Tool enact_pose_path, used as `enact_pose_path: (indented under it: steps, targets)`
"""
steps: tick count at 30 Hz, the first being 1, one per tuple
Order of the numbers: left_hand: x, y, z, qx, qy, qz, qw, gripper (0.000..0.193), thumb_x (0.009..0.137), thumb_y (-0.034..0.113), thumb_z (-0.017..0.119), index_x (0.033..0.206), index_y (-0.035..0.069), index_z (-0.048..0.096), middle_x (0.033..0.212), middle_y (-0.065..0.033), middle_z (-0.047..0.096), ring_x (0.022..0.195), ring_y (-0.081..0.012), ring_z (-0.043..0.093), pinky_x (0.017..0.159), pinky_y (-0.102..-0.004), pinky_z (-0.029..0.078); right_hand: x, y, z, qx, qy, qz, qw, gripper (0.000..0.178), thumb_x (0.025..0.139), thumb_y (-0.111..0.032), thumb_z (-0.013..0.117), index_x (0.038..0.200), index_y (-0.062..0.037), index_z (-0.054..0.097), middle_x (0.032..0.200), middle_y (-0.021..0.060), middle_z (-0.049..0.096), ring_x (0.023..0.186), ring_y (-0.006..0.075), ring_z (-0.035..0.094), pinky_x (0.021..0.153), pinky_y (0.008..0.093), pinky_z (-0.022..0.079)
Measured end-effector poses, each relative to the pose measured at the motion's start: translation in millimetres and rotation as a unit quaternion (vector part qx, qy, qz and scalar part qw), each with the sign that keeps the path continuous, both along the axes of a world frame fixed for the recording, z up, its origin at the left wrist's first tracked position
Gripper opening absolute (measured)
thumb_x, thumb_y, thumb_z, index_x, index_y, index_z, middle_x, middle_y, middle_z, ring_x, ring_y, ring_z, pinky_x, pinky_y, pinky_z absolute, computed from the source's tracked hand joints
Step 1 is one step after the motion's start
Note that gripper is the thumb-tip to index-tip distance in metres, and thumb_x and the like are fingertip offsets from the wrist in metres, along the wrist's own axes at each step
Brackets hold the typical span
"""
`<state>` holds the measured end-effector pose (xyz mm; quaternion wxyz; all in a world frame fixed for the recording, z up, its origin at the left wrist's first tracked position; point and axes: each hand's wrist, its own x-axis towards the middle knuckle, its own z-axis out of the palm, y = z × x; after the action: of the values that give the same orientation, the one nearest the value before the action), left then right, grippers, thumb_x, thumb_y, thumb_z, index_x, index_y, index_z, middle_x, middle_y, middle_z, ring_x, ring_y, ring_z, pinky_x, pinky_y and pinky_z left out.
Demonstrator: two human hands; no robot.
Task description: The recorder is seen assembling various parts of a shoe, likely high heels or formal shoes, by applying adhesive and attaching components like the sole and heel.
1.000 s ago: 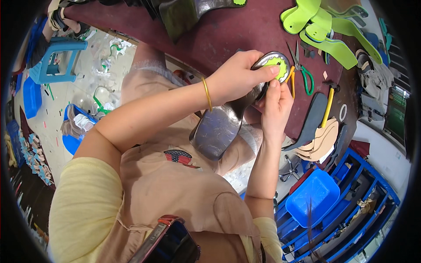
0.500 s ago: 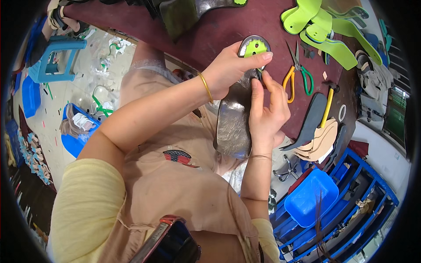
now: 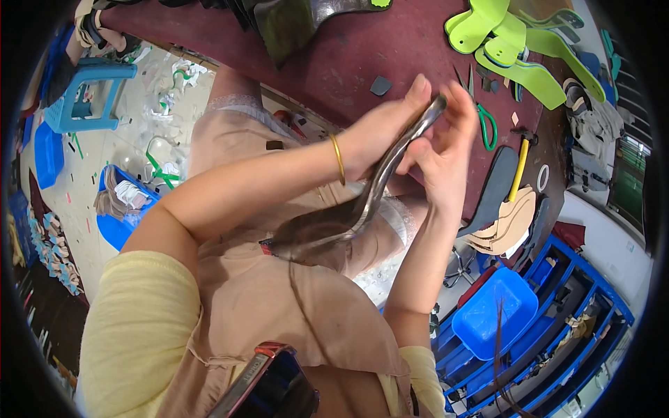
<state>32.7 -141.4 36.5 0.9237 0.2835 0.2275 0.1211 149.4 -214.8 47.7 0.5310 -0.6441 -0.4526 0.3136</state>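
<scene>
I counted two hands on the person, one left hand [image 3: 385, 131] and one right hand [image 3: 446, 164], with one dark glossy piece [image 3: 313, 230] between them and one gold bangle [image 3: 338, 160]. Beyond were one pair of scissors [image 3: 494, 130], one yellow-handled hammer [image 3: 518, 174], one white ring [image 3: 539, 178], one small grey chip [image 3: 380, 86] and at least four lime-green shapes [image 3: 526, 78]; the tan sheets [image 3: 503, 226] overlapped too much to number. I also saw one blue stool [image 3: 104, 72] and one blue basin [image 3: 495, 313].

It's a wkshp: hammer [image 3: 519, 171] & scissors [image 3: 495, 128] at tbl [image 3: 334, 63], scraps [image 3: 166, 174] on flr [image 3: 115, 150].
</scene>
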Motion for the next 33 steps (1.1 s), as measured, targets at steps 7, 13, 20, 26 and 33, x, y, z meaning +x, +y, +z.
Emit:
enact_pose_path:
  steps: [7,13,20,26,33]
  targets:
    - [-7.1,-22.4,4.6,-0.084,-0.082,-0.052,0.992,0.086,0.081,0.075,0.017,0.108,0.001,0.050,0.071,-0.0036,0.055,0.057,-0.0090,0.057,0.051,-0.0201,0.048,7.8,-16.9,12.8,-0.037,0.265,0.027,0.963,0.057,0.069,-0.015,0.080,0.115,-0.0013,0.049,0.087,0.0059,0.061,0.073,0.0107,0.058,0.067,0.0230,0.046]
    - [-19.7,-13.0,2.8,0.061,-0.060,-0.121,0.989,0.057,0.095,0.049,0.033,0.107,-0.004,0.047,0.091,-0.0136,0.062,0.077,-0.0189,0.065,0.067,-0.0293,0.055,20.4,-28.2,-4.1,-0.003,0.424,0.031,0.905,0.052,0.092,-0.042,0.050,0.119,0.0024,0.048,0.116,0.0145,0.055,0.100,0.0199,0.056,0.086,0.0328,0.046]
    - [-5.2,-2.7,-4.6,0.214,-0.034,-0.066,0.974,0.046,0.096,0.041,0.041,0.096,-0.003,0.054,0.083,-0.0111,0.063,0.072,-0.0197,0.065,0.063,-0.0310,0.051,-12.9,-35.1,-13.0,-0.006,0.328,-0.014,0.945,0.066,0.085,-0.023,0.063,0.136,-0.0071,0.025,0.114,0.0076,0.053,0.081,0.0103,0.056,0.067,0.0234,0.048]
    - [35.5,28.8,-0.5,0.518,0.037,-0.013,0.855,0.046,0.090,0.040,0.051,0.103,-0.004,0.052,0.073,-0.0151,0.064,0.070,-0.0295,0.065,0.064,-0.0363,0.048,46.0,-35.1,-33.3,-0.047,0.235,0.039,0.970,0.082,0.072,-0.018,0.078,0.137,-0.0061,0.029,0.117,0.0080,0.051,0.105,0.0158,0.053,0.091,0.0307,0.043]
    - [67.0,13.2,-58.3,0.835,0.303,-0.053,0.457,0.066,0.087,0.048,0.047,0.139,0.011,0.032,0.140,-0.0115,0.034,0.132,-0.0293,0.026,0.101,-0.0607,0.021,113.5,-26.1,-73.4,-0.235,-0.600,-0.153,0.749,0.056,0.082,-0.042,0.060,0.113,0.0037,0.052,0.131,0.0289,0.040,0.121,0.0401,0.041,0.101,0.0478,0.030]
